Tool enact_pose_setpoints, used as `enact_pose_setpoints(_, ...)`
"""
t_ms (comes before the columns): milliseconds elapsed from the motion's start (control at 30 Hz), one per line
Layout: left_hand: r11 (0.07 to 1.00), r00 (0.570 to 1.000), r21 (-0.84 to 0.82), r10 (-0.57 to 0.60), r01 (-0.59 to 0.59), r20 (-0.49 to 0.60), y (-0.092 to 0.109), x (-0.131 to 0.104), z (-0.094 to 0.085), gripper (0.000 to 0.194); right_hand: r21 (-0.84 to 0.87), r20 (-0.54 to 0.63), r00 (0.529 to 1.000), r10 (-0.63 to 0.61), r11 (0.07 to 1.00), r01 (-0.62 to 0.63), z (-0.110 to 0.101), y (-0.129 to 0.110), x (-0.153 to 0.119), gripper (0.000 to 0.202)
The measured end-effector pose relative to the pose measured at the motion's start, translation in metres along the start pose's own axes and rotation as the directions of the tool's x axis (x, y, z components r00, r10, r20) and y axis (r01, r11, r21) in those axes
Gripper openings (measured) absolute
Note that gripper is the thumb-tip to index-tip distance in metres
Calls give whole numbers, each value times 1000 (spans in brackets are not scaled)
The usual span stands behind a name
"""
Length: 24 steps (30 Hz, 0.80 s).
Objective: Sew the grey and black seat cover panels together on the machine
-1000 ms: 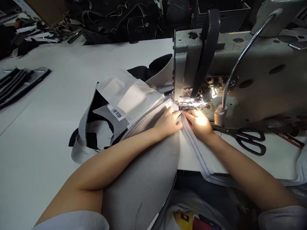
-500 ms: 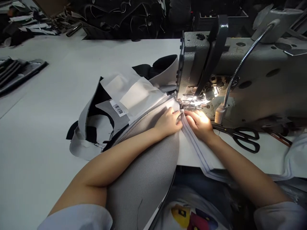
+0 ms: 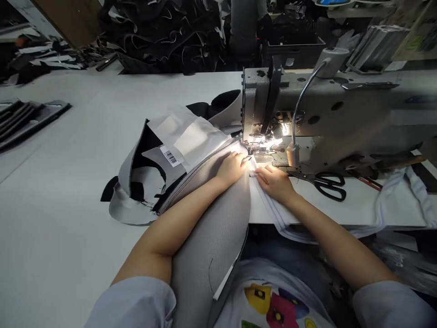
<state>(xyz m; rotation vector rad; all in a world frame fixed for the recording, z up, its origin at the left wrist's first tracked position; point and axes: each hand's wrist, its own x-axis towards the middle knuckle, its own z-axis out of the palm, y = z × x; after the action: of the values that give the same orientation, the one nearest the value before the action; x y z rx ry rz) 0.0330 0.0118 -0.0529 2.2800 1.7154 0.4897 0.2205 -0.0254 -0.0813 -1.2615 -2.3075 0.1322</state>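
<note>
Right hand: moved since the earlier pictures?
Yes, slightly: against the fixed sewing machine, the right hand has drawn back from the needle area toward the camera.

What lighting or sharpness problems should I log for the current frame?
Head view: strong glare low on the sewing machine; head view: the dark fabric pile loses detail in shadow; head view: the barcode label is too small to read.

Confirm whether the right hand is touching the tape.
Touching. The head view shows the right hand with its fingers against the tape near its upper end, no gap visible.
</note>
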Motion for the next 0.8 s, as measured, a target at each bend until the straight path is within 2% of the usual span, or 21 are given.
enact_pose_setpoints(133, 997, 1000, -73, 15, -17, -25, -6, -11, -3, 15, -22, -1, 998, -59, 998, 59, -4, -8, -5, 24)
enact_pose_setpoints(200, 992, 999, -128, 13, -18, -38, -15, -33, -6, 15, -33, -10, 992, -123, 992, 123, -12, -7, -19, 26)
enact_pose_setpoints(267, 985, 999, -174, 15, -21, -36, -28, -67, -14, 18, -74, -48, 990, -135, 989, 132, -26, 4, -42, 26)
enact_pose_setpoints(300, 982, 1000, -187, 19, -22, -18, -33, -86, -19, 19, -110, -83, 991, -107, 989, 97, -35, 13, -55, 26)
enact_pose_setpoints(367, 982, 997, -189, 38, -25, 65, -37, -120, -32, 22, -202, -171, 985, 25, 978, -60, -54, 38, -80, 31)
enact_pose_setpoints(433, 991, 981, -131, 66, -43, 184, -31, -139, -44, 34, -295, -188, 965, 184, 926, -234, -71, 64, -99, 35)
enact_pose_setpoints(500, 990, 944, -7, 133, -138, 302, -15, -137, -51, 45, -367, -97, 947, 307, 873, -321, -83, 85, -109, 41)
enact_pose_setpoints(567, 948, 898, 138, 214, -285, 383, 2, -118, -50, 32, -384, 55, 939, 341, 875, -295, -92, 100, -111, 45)
enact_pose_setpoints(633, 894, 879, 233, 274, -382, 390, 14, -94, -45, 13, -330, 180, 936, 303, 915, -233, -100, 110, -111, 48)
enact_pose_setpoints(700, 898, 903, 240, 285, -369, 323, 16, -76, -40, 13, -229, 253, 935, 248, 954, -191, -106, 119, -112, 49)
enact_pose_setpoints(800, 950, 929, 103, 261, -295, 262, 8, -66, -35, 11, -165, 275, 928, 253, 963, -214, -114, 125, -117, 50)
